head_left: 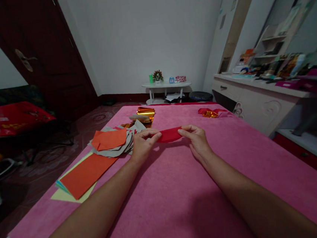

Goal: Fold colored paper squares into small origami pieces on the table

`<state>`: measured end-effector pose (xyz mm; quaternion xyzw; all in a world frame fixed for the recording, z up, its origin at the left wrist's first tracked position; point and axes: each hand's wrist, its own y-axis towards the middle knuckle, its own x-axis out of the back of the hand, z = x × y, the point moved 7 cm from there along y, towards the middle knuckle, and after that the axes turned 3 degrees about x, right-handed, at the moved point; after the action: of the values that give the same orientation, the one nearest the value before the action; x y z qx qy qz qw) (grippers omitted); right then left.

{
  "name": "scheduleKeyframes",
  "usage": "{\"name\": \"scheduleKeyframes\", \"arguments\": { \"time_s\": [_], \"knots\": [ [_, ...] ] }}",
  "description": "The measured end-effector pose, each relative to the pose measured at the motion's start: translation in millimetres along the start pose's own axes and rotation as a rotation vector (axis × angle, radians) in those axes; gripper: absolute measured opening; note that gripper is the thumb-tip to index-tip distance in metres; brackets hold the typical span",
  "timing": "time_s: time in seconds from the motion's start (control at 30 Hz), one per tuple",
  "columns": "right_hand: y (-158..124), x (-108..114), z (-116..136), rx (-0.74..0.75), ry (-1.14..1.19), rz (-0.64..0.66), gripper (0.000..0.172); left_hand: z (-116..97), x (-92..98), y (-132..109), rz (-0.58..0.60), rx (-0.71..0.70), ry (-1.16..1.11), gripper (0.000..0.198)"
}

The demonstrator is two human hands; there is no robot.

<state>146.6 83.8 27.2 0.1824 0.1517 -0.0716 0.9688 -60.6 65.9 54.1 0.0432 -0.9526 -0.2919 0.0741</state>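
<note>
A narrow strip of red paper is stretched between my two hands, just above the pink cloth. My left hand pinches its left end between thumb and fingers. At the right end, my right hand grips it the same way. Close by on the left lies a stack of grey paper sheets with an orange piece on top. Nearer to me, a folded orange sheet rests over pale yellow and blue paper. Behind the stack is a shiny gold foil roll.
The pink cloth covers the surface before me. Crumpled red and gold pieces lie at its far right. Beyond are a small white table and, to the right, a cluttered white dresser. A red bag sits on a chair at left.
</note>
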Motion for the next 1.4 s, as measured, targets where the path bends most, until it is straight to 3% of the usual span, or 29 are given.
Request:
{"name": "scheduleKeyframes", "arguments": {
  "time_s": [0.23,0.6,1.0,1.27,1.4],
  "knots": [
    [-1.9,0.5,1.4,-0.025,0.013,-0.032,0.023,-3.5,-2.1,-2.0,0.025,0.013,0.008,0.013],
    [-1.3,0.6,6.3,-0.01,0.007,-0.048,0.027,15.9,2.9,-1.4,-0.046,0.163,-0.118,0.014],
    [1.4,3.7,5.6,0.005,-0.022,-0.031,0.032,16.0,4.3,-0.6,-0.095,0.175,-0.154,0.018],
    [-2.3,-2.3,6.3,0.007,0.008,0.002,0.032,18.4,-9.3,-2.5,0.051,0.258,-0.185,0.029],
    [-4.3,-7.4,9.3,0.005,-0.044,0.055,0.029,3.6,-10.2,-0.3,0.093,0.125,0.02,0.016]
  ]
}}
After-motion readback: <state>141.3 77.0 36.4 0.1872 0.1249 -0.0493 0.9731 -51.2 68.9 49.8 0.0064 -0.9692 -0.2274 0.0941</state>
